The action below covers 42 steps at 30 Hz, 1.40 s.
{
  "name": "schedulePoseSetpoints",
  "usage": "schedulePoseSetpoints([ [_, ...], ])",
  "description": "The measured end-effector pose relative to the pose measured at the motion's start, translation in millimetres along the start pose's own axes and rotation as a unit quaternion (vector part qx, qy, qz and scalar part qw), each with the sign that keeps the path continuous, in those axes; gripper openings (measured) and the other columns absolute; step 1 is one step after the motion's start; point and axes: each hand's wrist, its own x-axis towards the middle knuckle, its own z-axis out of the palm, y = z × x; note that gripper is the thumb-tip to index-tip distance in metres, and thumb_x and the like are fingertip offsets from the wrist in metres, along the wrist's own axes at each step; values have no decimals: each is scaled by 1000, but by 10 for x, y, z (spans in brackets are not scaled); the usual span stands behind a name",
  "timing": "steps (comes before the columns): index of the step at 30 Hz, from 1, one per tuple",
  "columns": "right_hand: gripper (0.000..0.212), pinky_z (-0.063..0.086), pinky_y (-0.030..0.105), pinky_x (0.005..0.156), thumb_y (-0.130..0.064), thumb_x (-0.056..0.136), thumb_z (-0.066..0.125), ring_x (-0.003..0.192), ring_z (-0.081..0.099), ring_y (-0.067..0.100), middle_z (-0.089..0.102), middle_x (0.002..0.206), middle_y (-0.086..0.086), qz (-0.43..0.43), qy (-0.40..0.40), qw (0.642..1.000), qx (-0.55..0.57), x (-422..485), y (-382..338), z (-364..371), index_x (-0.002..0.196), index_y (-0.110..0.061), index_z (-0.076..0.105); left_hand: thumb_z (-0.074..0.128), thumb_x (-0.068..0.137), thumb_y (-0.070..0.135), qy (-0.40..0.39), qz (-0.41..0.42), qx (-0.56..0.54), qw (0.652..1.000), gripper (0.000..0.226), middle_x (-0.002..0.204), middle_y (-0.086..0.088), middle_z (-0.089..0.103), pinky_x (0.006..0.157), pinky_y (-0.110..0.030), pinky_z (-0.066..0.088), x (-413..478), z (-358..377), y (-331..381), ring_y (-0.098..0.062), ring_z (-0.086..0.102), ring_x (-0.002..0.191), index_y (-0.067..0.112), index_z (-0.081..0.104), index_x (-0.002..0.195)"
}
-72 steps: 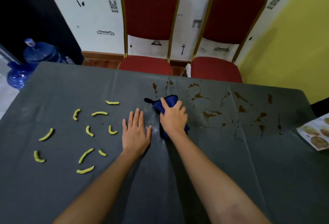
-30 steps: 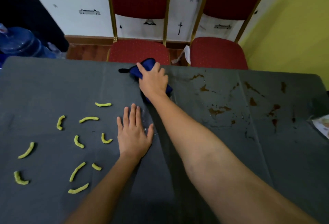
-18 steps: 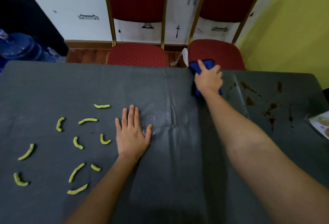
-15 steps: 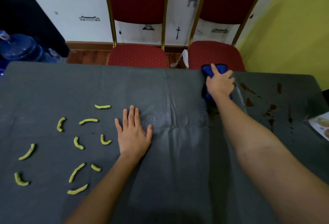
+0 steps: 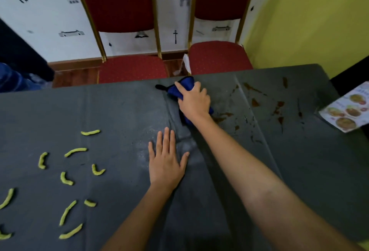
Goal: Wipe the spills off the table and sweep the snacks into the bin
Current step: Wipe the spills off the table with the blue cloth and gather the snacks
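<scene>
My right hand (image 5: 194, 101) lies on top of the blue cloth (image 5: 176, 92), with the fingers curled over its bunched upper end and the index finger stretched a little further along it, gripping it and pressing it down onto the table (image 5: 119, 111). The cloth sits near the far edge of the table, in front of the gap between the two chairs. A small black tab sticks out of its left end, and its lower end shows under my wrist.

My left hand (image 5: 166, 163) lies flat on the grey table covering, nearer to me and a little to the left. Its fingers are straight and close together, its thumb is out to the side, and it holds nothing. Fine shiny specks dot the covering around its fingertips.

The brown spills (image 5: 277, 107) lie to the right of the cloth. The nearest smear is just beside my right wrist, and more streaks and drops are scattered toward the right edge. A printed leaflet (image 5: 349, 107) with food pictures lies there, partly out of view.

The snacks (image 5: 75, 151), curved yellow-green pieces, lie strewn over the left part of the table, apart from my left hand.

Beyond the far edge stand two red chairs (image 5: 131, 69) with gold frames, against a white wall with small black drawings. A yellow wall (image 5: 309, 21) is on the right.
</scene>
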Motion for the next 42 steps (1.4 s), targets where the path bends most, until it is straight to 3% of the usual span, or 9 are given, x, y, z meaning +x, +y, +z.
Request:
schedulePoseSetpoints([
  [6,56,44,45,84,-42,92,51,106,48,39,39,129,18,79,24,997,-6,48,743,-75,144,-45,31,8,91,61,6,2,11,1000,76,158,-4,-15,117,-44,-5,-6,-18,28,-24,-11,146,15,-15,147],
  [12,53,42,46,89,-42,95,47,108,45,41,34,136,21,251,22,967,35,52,1091,-94,145,-44,30,1,89,61,-19,6,32,999,77,155,-6,-24,118,-46,-3,24,-33,37,-25,-19,144,12,-21,145],
  [15,53,42,44,87,-41,95,49,104,45,40,35,134,21,237,26,970,44,-76,882,-106,145,-42,31,3,90,62,-23,7,26,999,77,156,-7,-22,118,-46,-3,36,-22,27,-25,-19,144,13,-21,145],
  [21,59,43,43,81,-43,89,55,99,47,35,39,129,17,70,13,997,23,-759,223,49,143,-44,31,7,91,61,-11,2,39,999,77,158,-7,-14,117,-47,1,45,1,11,-25,-12,146,13,-20,144],
  [25,60,44,43,79,-42,90,56,98,48,34,41,128,16,25,1,999,28,-886,328,36,143,-45,30,8,91,61,-17,0,45,999,75,159,-7,-11,118,-46,0,12,-8,37,-24,-11,147,14,-20,143],
  [34,57,43,45,86,-43,91,54,106,48,39,39,132,17,192,33,981,17,-790,1439,-91,143,-46,32,14,91,61,-67,-14,50,996,79,159,-5,-14,119,-46,1,72,-122,79,-23,-14,146,13,-11,149],
  [38,56,40,45,88,-40,94,51,105,45,41,29,141,20,337,15,940,55,-750,1383,-66,145,-44,28,21,92,62,-82,-5,29,996,81,160,-4,-12,118,-46,3,88,-195,58,-22,-12,146,15,-8,150],
  [40,56,39,44,88,-38,94,50,105,44,40,28,141,20,336,9,939,74,-764,1164,-50,145,-43,29,22,91,63,-87,-4,33,996,81,160,-3,-12,118,-46,4,98,-217,13,-22,-10,147,15,-7,151],
  [42,58,39,43,87,-37,93,52,103,44,38,30,140,20,266,13,961,68,-930,999,-28,145,-42,28,22,91,63,-91,-5,35,995,81,160,-3,-12,118,-46,6,94,-239,60,-22,-9,147,15,-7,151],
])
